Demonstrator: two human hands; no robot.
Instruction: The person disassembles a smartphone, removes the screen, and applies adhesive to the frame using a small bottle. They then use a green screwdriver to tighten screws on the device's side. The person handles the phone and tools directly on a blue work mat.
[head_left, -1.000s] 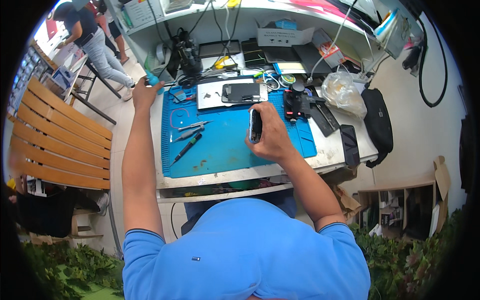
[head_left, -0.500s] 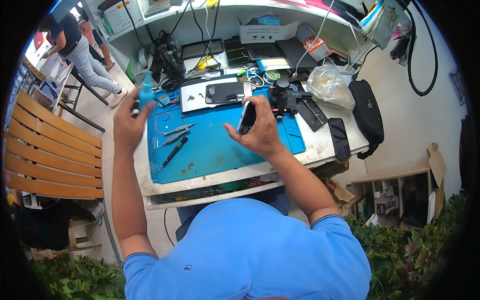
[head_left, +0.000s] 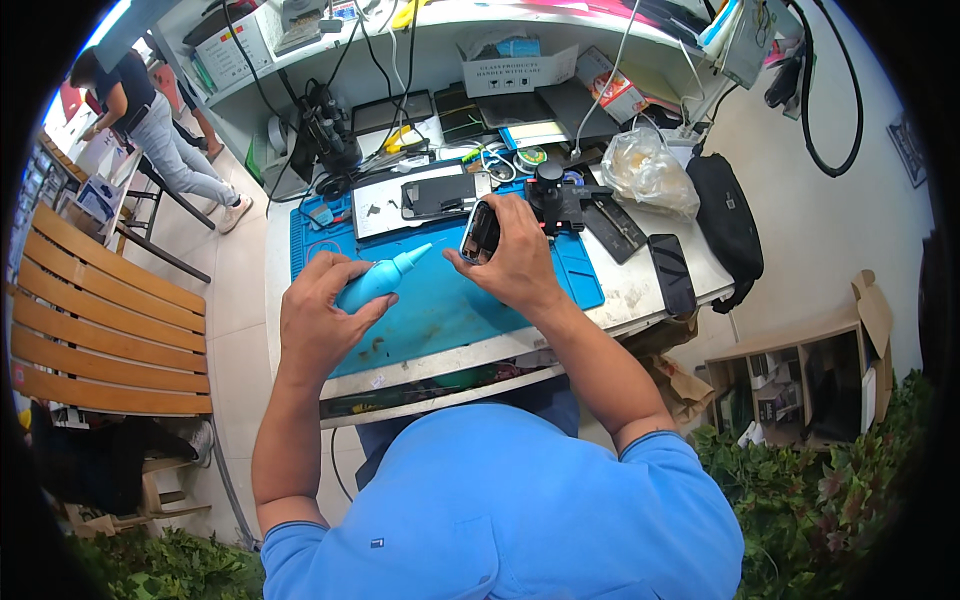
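Observation:
My left hand [head_left: 325,315] is closed around a light blue squeeze bottle [head_left: 370,288] with a tapered nozzle. The nozzle tip points right, toward a phone [head_left: 481,234] with a dark face, and stays a little apart from it. That phone is tilted up on its edge, gripped by my right hand [head_left: 517,262]. Both hands are above the blue work mat [head_left: 440,318]. Behind them, a white tray [head_left: 375,215] carries a dark phone screen part [head_left: 437,197]. The screwdrivers on the mat are hidden behind my left hand.
A black clamp-like stand [head_left: 553,200] rises at the mat's right back. Beyond it are a clear plastic bag [head_left: 650,175], a dark phone [head_left: 672,274] and a black pouch [head_left: 728,225]. Cables hang over the back. A wooden slatted bench [head_left: 110,320] stands left; a person [head_left: 150,125] is farther off.
My left hand has come down and right with the squeeze bottle, its nozzle turning toward the phone. The phone has tilted so more of its dark face shows.

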